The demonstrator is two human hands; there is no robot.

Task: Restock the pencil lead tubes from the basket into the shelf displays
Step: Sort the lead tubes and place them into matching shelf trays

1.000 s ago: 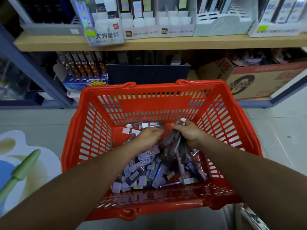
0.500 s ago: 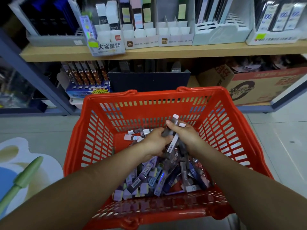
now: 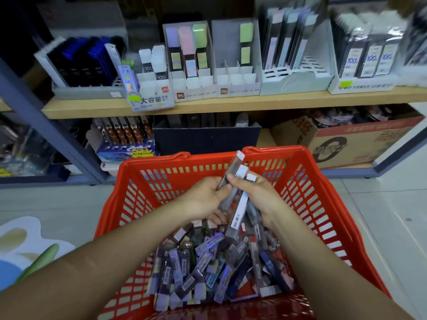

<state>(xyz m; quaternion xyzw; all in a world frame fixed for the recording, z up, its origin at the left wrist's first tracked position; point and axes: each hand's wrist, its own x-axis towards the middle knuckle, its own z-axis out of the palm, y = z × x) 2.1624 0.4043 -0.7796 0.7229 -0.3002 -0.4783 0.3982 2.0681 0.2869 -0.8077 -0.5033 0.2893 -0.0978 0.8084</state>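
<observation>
- Cardboard carton (image 3: 346,139), brown with red print: lower shelf, beyond and right of the fingers.
- Dark blue box (image 3: 205,139): directly beyond the fingers.
- Boxed brown pens (image 3: 126,131): beyond, left.
- Floor mat (image 3: 25,245), white with green shape: far left.

Stationery shop, stocked shelf displays (image 3: 238,72), basket (image 3: 307,181)

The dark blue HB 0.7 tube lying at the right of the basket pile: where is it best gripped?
Probably across the narrow sides of the dark blue tube at mid-length, fingers coming from above. It lies near-flat on top of the pile, slanted, label up, while its ends look tucked among neighbouring tubes near the basket wall.
</observation>
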